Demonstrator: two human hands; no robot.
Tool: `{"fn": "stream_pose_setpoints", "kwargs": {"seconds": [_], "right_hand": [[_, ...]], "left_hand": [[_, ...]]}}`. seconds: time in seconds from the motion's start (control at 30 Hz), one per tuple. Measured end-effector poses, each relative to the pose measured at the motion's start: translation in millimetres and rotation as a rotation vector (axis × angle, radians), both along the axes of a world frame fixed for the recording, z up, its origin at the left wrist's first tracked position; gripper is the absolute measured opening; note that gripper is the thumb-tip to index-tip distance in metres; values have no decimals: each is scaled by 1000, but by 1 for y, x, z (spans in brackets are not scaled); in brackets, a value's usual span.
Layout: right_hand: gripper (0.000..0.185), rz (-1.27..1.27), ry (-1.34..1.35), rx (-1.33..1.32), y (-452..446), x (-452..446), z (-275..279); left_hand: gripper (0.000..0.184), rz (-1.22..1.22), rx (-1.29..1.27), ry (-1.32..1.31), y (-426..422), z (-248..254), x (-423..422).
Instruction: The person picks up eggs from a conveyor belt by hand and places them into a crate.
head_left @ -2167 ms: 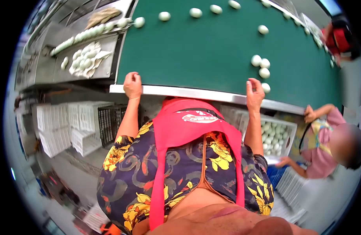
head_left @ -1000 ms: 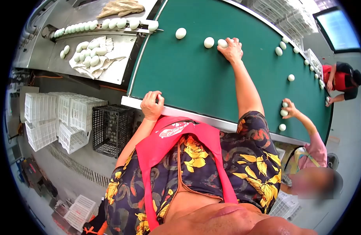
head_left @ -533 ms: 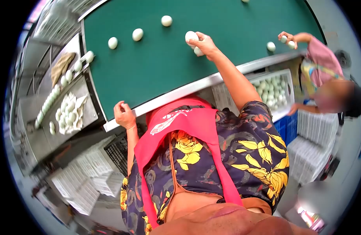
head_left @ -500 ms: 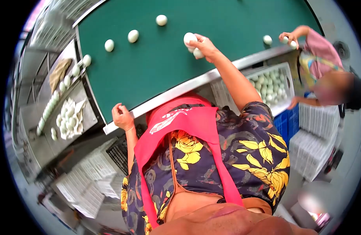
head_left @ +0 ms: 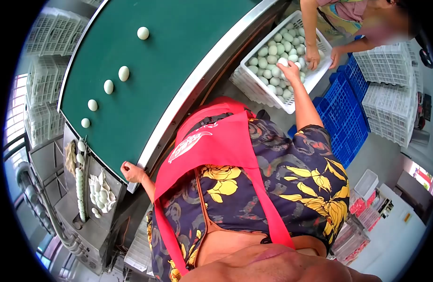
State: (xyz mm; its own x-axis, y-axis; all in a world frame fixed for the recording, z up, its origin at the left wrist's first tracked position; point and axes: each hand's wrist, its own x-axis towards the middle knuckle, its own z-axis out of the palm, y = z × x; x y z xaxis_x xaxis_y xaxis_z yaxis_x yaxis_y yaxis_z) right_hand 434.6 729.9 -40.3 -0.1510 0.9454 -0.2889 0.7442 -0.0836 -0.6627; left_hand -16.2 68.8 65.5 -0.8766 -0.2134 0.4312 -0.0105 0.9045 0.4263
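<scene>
Hands well apart: L hand (head_left: pixel 133 172) curled at the table (head_left: pixel 164 80) corner, can't tell if holding anything; R hand (head_left: pixel 291 74) over the crate (head_left: pixel 316 84), fingertips at an egg (head_left: pixel 283 61), can't tell if gripping. From the L: row of eggs (head_left: pixel 80 185) on a rail, more on a cloth (head_left: pixel 111 202), 5 loose eggs (head_left: pixel 123 73) up the table, then crate w/ lots inside, co-worker's hand (head_left: pixel 313 57) in too, blue pallet (head_left: pixel 344 123), white crates (head_left: pixel 388 105) far R.
</scene>
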Motion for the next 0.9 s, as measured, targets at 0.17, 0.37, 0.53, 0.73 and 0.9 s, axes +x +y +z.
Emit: {"fn": "stream_pose_setpoints", "kwargs": {"seconds": [0.17, 0.37, 0.53, 0.73, 0.9], "right_hand": [[73, -21, -339, 110, -26, -5, -9], [94, 67, -40, 697, -29, -37, -19], [75, -26, -31, 444, -59, -30, -47], [58, 96, -241, 340, -95, -1, -18], [69, 361, -401, 65, -100, 14, -12]], "left_hand": [[24, 51, -44, -20, -31, -13, -25], [27, 73, -93, -42, -40, -13, -34], [26, 67, -78, -49, -48, -21, -41], [26, 69, -85, -36, -40, -16, -33], [22, 15, -49, -94, -23, -6, -12]]}}
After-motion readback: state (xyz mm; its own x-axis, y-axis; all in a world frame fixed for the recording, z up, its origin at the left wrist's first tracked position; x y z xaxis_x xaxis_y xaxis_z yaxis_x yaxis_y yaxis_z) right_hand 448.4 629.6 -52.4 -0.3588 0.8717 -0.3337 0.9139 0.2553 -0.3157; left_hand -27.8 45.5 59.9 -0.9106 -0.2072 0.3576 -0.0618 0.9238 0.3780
